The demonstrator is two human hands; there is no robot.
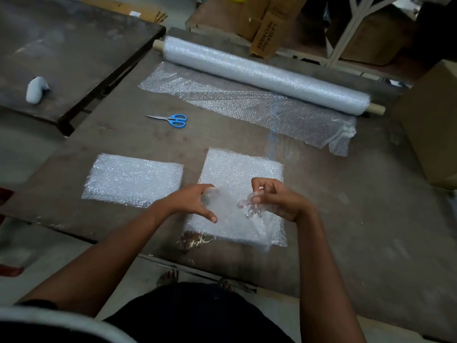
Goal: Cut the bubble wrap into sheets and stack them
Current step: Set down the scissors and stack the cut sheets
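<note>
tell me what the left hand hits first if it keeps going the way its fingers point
Probably the right hand and the bubble wrap scrap it pinches: the left hand points its spread fingers rightward over the stack of sheets. Height is unclear.

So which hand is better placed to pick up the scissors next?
Probably left: the left hand is open and nearer the scissors; the right hand pinches a bubble wrap scrap.
</note>
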